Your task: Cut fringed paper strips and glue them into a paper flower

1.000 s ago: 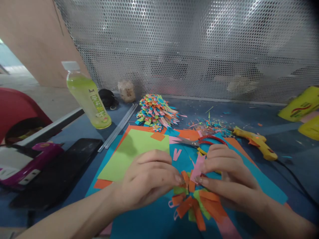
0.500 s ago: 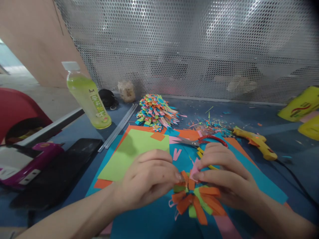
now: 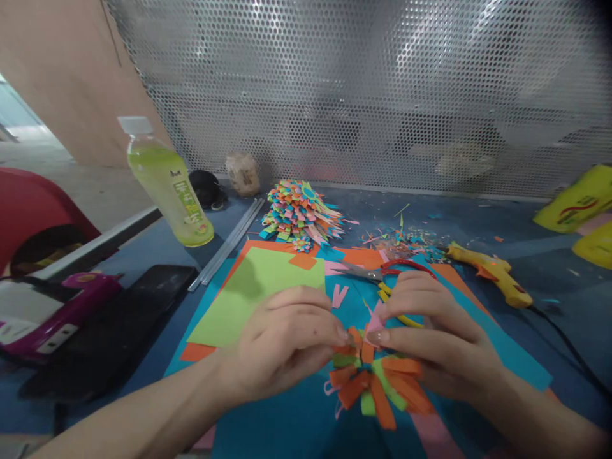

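An orange and green paper flower with looped petals is between my hands, above blue paper sheets. My left hand pinches an orange petal at the flower's upper left. In my right hand, a pink paper strip is held between thumb and finger at the top of the flower. Scissors with red handles and a yellow-handled tool lie just behind my right hand. A pink V-shaped scrap rests on the blue paper.
Behind the sheets stands a pile of colourful fringed paper. At the left are a green drink bottle, clear glue sticks, a black phone and a purple device. A yellow glue gun with its cord lies at the right.
My right thumb has shifted slightly on the pink strip. Otherwise both hands and the flower are nearly where they were.
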`<state>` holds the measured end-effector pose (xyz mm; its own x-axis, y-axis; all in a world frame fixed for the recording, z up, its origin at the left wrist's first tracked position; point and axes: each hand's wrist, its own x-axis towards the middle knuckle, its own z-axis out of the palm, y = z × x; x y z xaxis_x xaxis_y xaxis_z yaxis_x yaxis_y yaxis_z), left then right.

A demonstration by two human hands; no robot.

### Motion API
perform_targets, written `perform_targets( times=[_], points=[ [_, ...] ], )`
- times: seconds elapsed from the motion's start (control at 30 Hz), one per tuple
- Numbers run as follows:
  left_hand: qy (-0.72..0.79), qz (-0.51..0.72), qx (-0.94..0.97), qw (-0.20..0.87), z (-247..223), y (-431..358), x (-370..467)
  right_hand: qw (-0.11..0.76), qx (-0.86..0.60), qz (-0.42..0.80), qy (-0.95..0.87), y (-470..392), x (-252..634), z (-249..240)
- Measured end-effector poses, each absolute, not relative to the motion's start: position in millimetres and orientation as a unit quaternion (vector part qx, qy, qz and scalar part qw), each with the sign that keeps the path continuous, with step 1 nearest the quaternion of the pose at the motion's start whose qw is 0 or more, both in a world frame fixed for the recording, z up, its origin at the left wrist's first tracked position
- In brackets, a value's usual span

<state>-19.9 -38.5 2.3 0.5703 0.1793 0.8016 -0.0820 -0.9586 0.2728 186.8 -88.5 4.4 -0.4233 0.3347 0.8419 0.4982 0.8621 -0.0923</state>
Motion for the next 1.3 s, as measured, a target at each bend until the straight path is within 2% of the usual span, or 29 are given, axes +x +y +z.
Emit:
perform_targets(
  times=[0.2,0.43,0.63,0.8,1.03,1.3],
  points=[
    [0.037,0.465,0.874,0.135,2,-37,-18,0.425,-0.263,-0.003,-0.866,-92,192,8],
    [0.064,0.463,0.871,0.152,1,-38,-17,0.439,-0.246,0.201,-0.841,-83,196,3],
    [0.089,0.471,0.852,0.212,-1,-40,-14,0.437,-0.233,0.364,-0.789,-81,197,4],
    [0.079,0.468,0.856,0.205,-5,-38,-15,0.434,-0.2,0.508,-0.717,-80,199,4],
    [0.09,0.455,0.861,0.207,-10,-38,-17,0.469,-0.169,0.564,-0.658,-78,200,5],
    [0.12,0.461,0.866,0.151,-6,-39,-15,0.481,-0.244,0.517,-0.665,-77,197,0]
  ],
)
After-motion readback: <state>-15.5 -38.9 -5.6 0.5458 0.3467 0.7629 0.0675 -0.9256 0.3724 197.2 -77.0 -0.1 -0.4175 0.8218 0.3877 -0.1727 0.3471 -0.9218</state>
